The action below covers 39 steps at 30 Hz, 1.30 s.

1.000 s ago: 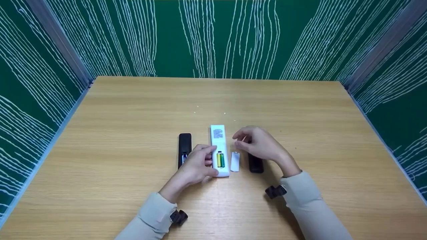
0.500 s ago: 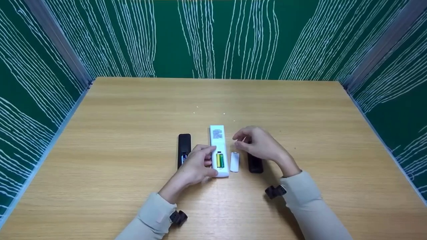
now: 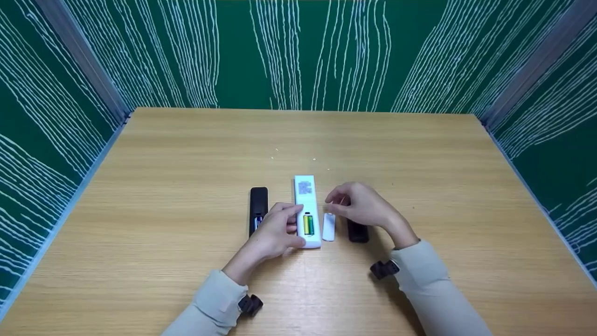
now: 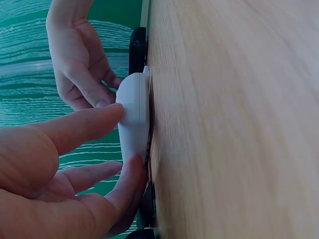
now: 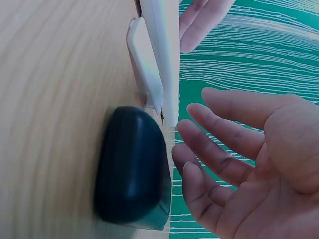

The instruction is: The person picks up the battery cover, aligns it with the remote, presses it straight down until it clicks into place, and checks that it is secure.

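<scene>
A white remote control [image 3: 304, 191] lies back up on the table, its battery bay uncovered. Two batteries [image 3: 308, 225], yellow and green, sit side by side in the bay. My left hand [image 3: 276, 229] grips the remote's left side, thumb at the near end and fingers farther up. Just right of the remote lies its white battery cover [image 3: 329, 227]. Over the cover's far end hovers my right hand [image 3: 361, 203], fingers loosely bent with nothing between them, as the right wrist view also shows. Beneath that hand is a black remote control [image 3: 357, 231], partly hidden.
Another black remote control [image 3: 259, 200] lies left of the white one, its near part behind my left hand, with batteries [image 3: 257, 221] showing in its bay. Tiny white crumbs [image 3: 314, 159] dot the wooden table [image 3: 186, 154] farther back. Green walls with white streaks [image 3: 238, 56] enclose it.
My right hand has come slightly nearer and lower, toward the far end of the white battery cover. The left hand and the white remote have stayed where they were.
</scene>
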Motion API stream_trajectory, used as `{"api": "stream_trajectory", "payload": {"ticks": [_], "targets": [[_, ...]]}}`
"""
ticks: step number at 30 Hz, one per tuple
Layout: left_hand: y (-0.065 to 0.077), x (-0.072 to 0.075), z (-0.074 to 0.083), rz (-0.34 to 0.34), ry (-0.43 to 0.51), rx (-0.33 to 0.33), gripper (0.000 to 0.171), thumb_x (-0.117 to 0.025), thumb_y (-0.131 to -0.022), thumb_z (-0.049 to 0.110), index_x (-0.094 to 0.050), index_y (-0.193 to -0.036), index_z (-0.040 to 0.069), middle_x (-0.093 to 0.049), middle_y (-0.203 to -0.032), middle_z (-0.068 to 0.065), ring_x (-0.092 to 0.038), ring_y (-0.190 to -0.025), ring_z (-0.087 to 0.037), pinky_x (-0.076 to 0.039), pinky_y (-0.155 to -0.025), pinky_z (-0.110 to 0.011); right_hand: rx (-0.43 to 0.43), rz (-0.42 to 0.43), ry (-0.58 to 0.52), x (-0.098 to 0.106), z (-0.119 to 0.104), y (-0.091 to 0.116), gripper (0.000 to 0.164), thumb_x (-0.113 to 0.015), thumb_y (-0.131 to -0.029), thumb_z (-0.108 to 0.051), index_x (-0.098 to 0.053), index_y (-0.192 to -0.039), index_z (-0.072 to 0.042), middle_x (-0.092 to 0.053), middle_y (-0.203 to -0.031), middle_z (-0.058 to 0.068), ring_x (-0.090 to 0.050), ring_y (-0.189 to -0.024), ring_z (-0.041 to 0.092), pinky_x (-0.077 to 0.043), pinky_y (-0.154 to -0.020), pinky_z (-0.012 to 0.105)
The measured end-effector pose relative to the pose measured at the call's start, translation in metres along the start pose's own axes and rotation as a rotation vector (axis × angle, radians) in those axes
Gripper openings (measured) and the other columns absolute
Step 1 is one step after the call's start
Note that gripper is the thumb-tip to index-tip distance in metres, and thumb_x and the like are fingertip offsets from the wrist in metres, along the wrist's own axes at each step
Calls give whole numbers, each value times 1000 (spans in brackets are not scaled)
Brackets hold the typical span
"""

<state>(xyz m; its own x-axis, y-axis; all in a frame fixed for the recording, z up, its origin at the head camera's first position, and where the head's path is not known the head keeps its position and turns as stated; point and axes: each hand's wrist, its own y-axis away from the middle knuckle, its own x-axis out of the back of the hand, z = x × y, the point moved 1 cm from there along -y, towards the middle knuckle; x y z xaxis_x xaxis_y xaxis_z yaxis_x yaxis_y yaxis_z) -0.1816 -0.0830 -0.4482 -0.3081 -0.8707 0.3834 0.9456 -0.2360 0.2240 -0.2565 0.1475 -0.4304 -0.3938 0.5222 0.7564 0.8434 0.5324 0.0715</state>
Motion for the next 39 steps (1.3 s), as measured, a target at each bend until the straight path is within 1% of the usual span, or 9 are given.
{"api": "stream_trajectory", "payload": {"ticks": [6, 15, 22, 29, 33, 39], "targets": [[0, 0, 0, 1, 4, 4, 83, -82, -84, -10, -47, -158, 2, -46, -153, -13, -58, -129, -28, -54, -111, -33, -4, -15, 27, -3, 3, -1, 11, -76, -98, -15, -80, -104, -7, -74, -94, 2, -63, -85, 17, -54, -77, 33], [0, 0, -1, 4, 6, 1, 84, -82, -83, -11, -47, -158, 2, -46, -152, -14, -57, -128, -28, -54, -110, -33, 33, -41, 34, -4, 4, 0, 9, -77, -97, -12, -81, -103, -8, -76, -93, 1, -64, -82, 15, -56, -78, 33], [-1, 0, -1, 2, -5, -37, 83, -81, -82, -12, -46, -157, -3, -44, -154, -17, -58, -130, -31, -54, -110, -33, 48, -39, 60, -5, 4, 0, 10, -78, -97, -13, -81, -103, -7, -77, -93, 0, -65, -81, 13, -57, -78, 34], [-1, -1, -1, 3, -3, -30, 85, -81, -82, -12, -46, -158, -2, -44, -154, -16, -57, -129, -29, -54, -110, -32, 33, -44, 77, -6, 3, 0, 8, -79, -95, -12, -81, -102, -8, -76, -90, 0, -63, -77, 13, -55, -74, 32], [-1, -1, -1, 4, 3, -16, 86, -81, -82, -12, -45, -159, 0, -44, -154, -15, -57, -130, -28, -54, -110, -32, 26, -41, 89, -7, 2, 0, 8, -80, -94, -12, -82, -101, -9, -76, -89, -1, -62, -77, 13, -55, -74, 32], [-1, -1, -1, 4, 4, -19, 86, -81, -81, -13, -45, -159, 0, -43, -155, -15, -57, -130, -29, -54, -110, -32, 27, -29, 111, -8, 2, 0, 6, -81, -94, -12, -82, -99, -10, -76, -88, -2, -62, -77, 12, -54, -74, 32]]}}
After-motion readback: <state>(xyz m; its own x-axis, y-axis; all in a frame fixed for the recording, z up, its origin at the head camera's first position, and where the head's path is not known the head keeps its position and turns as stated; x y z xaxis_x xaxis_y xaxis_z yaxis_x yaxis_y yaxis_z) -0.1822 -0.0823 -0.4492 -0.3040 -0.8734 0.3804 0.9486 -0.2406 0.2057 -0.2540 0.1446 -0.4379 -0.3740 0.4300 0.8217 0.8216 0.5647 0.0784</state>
